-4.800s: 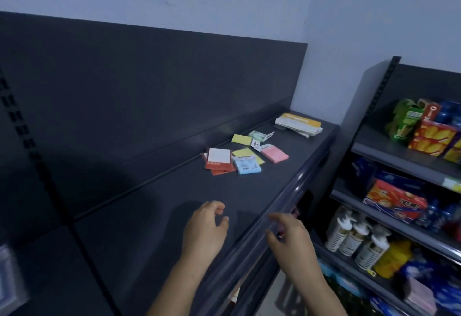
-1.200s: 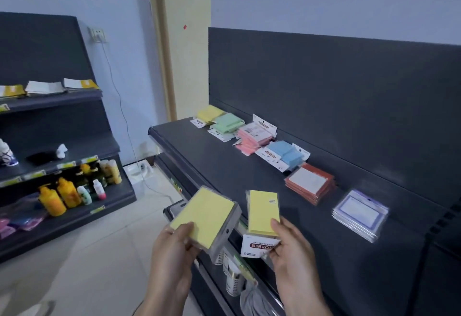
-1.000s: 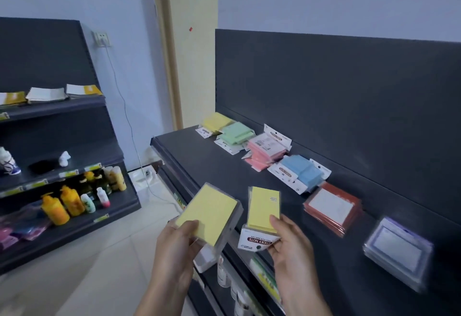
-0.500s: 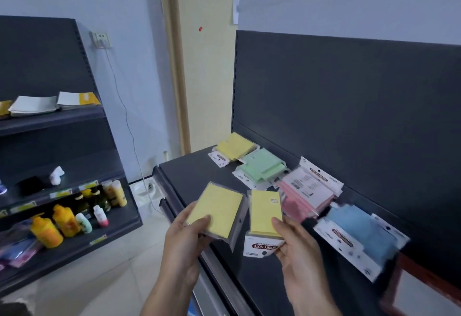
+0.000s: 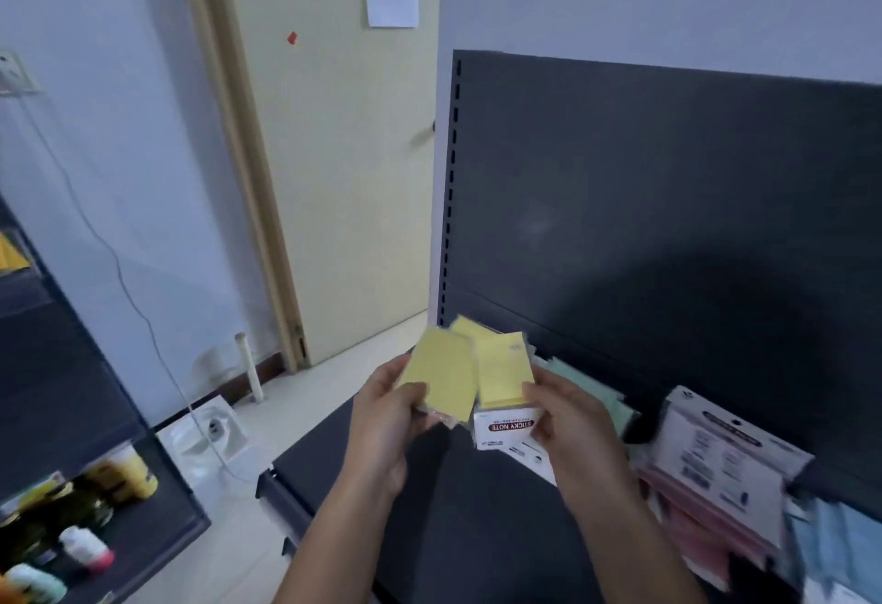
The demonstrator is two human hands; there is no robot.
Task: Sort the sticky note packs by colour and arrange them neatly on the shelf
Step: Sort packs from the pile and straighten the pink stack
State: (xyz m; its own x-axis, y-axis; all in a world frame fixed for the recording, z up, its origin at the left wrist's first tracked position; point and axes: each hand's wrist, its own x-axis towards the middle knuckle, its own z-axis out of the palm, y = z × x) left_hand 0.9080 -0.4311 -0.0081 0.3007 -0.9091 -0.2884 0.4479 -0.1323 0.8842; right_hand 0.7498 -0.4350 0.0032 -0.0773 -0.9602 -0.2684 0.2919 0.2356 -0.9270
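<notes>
Yellow sticky note packs, head view. Two are held in the air over the left end of the dark shelf. The left hand pinches a plain wrapped yellow pack at its near edge, thumb on top and fingers beneath. The right hand pinches a second yellow pack by its near right side, with the white "STICKY NOTE" header card turned toward the person. The packs lie side by side, touching or slightly overlapping, long axes pointing away from the person.

A yellow pile lies on the shelf against the back panel. Only its far corner shows above and between the held packs, so it lies straight ahead of both hands, and neither is clearly nearer. To the right along the shelf follow a green pack, a pink pile and blurred blue packs. Judged step: setting both packs forward onto the yellow pile, edges squared.
</notes>
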